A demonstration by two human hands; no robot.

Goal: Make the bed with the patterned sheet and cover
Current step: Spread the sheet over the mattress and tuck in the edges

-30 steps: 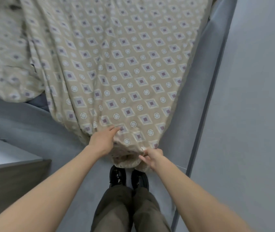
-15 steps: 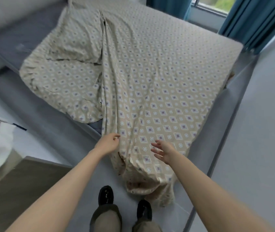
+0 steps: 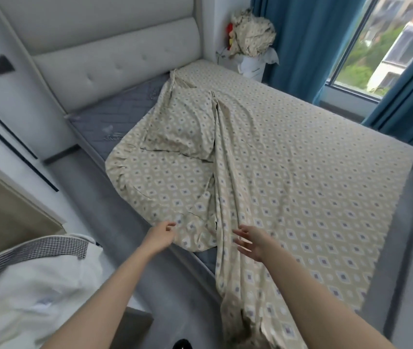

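The sheet (image 3: pixel 301 172) is beige, printed all over with rows of diamonds with grey-purple centres and small white rings between them. It lies on the bed, smooth and flat across the far and right-hand side as far as the corner by the blue curtains (image 3: pixel 308 41). On the near-left side it is not spread out: a rounded, gathered edge is folded back on itself, leaving the grey quilted mattress (image 3: pixel 114 114) bare below the padded headboard (image 3: pixel 114 46) and in a small patch at the near edge. A long bunched ridge of cloth runs from near the headboard toward the person, spills over the side of the bed and ends in a crumpled heap on the floor. A pillow-shaped piece (image 3: pixel 185 127) in the same print lies on the folded-back part, just left of the ridge.

Both hands are empty. The left hand (image 3: pixel 161 236) hovers at the rounded edge of the fold, fingers loosely bent and gripping nothing; whether they touch the cloth I cannot tell. The right hand (image 3: pixel 253 241) is spread open over the ridge.

A bundle (image 3: pixel 250 34) of matching cloth sits in the far corner, and white bedding (image 3: pixel 36 285) lies at lower left.
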